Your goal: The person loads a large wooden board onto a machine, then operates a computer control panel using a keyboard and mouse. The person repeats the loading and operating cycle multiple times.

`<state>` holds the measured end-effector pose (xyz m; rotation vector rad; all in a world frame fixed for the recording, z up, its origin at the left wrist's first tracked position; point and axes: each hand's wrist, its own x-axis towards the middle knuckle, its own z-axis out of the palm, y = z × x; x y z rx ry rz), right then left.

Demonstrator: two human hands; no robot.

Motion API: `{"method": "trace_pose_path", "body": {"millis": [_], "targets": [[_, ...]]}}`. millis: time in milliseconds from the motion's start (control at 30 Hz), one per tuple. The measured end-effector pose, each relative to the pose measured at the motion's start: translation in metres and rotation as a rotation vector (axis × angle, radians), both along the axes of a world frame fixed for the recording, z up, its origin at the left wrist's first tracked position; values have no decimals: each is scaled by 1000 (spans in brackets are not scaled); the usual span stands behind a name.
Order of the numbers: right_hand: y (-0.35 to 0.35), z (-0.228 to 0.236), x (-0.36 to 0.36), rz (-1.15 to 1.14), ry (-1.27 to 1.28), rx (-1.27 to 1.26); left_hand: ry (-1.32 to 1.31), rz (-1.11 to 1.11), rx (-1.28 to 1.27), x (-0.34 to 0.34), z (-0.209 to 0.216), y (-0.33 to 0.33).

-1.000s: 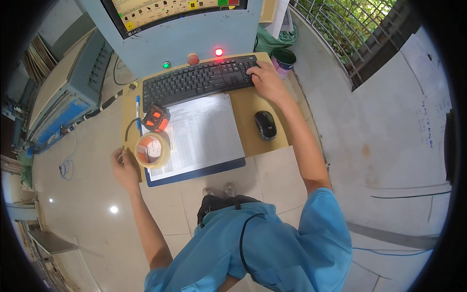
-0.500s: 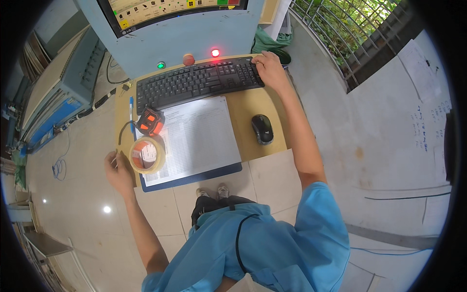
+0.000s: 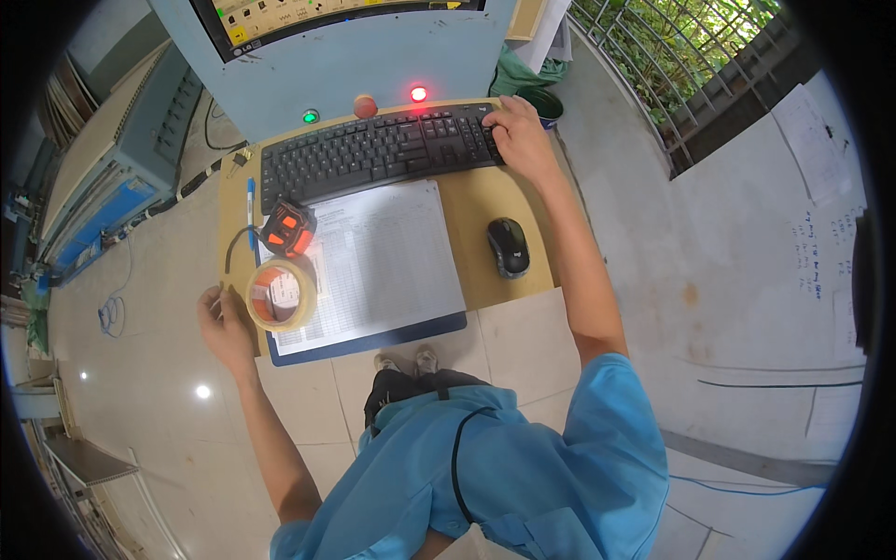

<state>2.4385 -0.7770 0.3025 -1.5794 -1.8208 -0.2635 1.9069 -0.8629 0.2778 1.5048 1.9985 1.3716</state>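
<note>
My right hand (image 3: pixel 525 140) rests at the right end of a black keyboard (image 3: pixel 378 154), its fingers stretched over the number keys and holding nothing. My left hand (image 3: pixel 224 327) lies at the left edge of the wooden shelf (image 3: pixel 485 191), beside a roll of clear tape (image 3: pixel 303 306). Its fingers are loosely bent and apart, with nothing visible in them. Behind the tape sits an orange and black tape measure (image 3: pixel 287 230). Both lie over the left side of a printed sheet (image 3: pixel 383 271) on a blue clipboard (image 3: pixel 401 340). A black mouse (image 3: pixel 508 247) stands right of the sheet.
A blue machine cabinet (image 3: pixel 280 84) with a screen (image 3: pixel 327 13) rises behind the keyboard. On it are a green lamp (image 3: pixel 310 117), a red knob (image 3: pixel 364 106) and a lit red lamp (image 3: pixel 419 94). A blue pen (image 3: pixel 250 213) lies at left. Metal bars (image 3: pixel 644 75) stand far right.
The view has shifted slightly, so less of the screen's right side shows. My right hand stays over the number keys with a small shift of its fingers. My left hand stays by the shelf edge.
</note>
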Motion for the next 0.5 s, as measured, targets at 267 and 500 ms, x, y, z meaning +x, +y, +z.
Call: {"method": "trace_pose_path", "body": {"millis": [267, 500], "targets": [[-19, -8, -21, 108, 68, -59, -10, -4, -1, -2, -1, 1], [-25, 1, -6, 36, 86, -16, 18, -7, 27, 0, 0, 1]]}}
